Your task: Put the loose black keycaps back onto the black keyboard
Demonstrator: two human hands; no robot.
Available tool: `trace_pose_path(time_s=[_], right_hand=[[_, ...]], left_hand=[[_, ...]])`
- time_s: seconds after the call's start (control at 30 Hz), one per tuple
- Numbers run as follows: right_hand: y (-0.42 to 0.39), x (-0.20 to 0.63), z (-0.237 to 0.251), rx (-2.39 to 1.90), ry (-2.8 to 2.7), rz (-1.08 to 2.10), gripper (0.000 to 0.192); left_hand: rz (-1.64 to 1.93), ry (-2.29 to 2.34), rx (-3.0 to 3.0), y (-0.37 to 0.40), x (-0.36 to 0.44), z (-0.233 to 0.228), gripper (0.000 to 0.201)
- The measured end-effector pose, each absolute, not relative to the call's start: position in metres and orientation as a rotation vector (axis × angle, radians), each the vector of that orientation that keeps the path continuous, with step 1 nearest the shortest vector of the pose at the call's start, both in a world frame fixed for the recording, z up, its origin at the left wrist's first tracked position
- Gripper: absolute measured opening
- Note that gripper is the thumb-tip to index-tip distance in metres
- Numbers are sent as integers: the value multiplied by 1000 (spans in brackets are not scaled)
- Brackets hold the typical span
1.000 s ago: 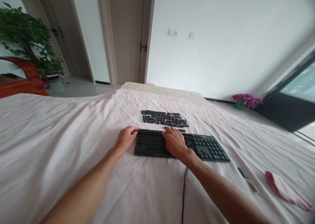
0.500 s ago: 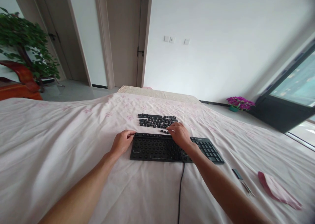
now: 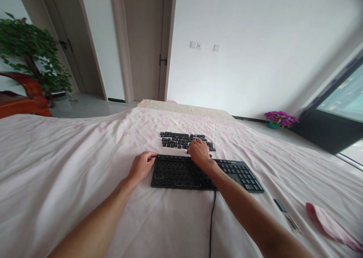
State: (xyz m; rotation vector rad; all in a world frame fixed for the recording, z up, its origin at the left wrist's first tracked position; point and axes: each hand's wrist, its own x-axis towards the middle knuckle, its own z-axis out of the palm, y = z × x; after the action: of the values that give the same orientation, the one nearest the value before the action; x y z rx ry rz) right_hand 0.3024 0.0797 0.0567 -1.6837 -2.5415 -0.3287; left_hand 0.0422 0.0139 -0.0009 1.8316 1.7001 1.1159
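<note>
The right hand [image 3: 200,152] is reaching over the keyboard's [image 3: 181,173] far edge, fingers curled onto the loose keycaps [image 3: 177,140] lying just beyond it. The left hand [image 3: 141,165], loosely curled, is touching the keyboard's left end on the bed [image 3: 56,167].

Both bare forearms stretched forward, left hand [image 3: 141,165] loosely curled with knuckles up, right hand [image 3: 199,152] reaching farther, palm down, fingers [image 3: 193,146] bent downward
</note>
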Motion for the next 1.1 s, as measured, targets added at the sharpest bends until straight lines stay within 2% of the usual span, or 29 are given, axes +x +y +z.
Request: trace_pose_path(time_s=[0.4, 0.7, 1.1], right_hand=[[83, 296, 56, -1650, -2621, -441, 26], [51, 326, 65, -1551, -2390, -38, 22], [33, 324, 60, -1540, -2462, -124, 23]], left_hand=[[1121, 1703, 1815, 12, 43, 1, 29], [1107, 1698, 1805, 12, 43, 2, 28], [1109, 1695, 1810, 12, 43, 0, 29]])
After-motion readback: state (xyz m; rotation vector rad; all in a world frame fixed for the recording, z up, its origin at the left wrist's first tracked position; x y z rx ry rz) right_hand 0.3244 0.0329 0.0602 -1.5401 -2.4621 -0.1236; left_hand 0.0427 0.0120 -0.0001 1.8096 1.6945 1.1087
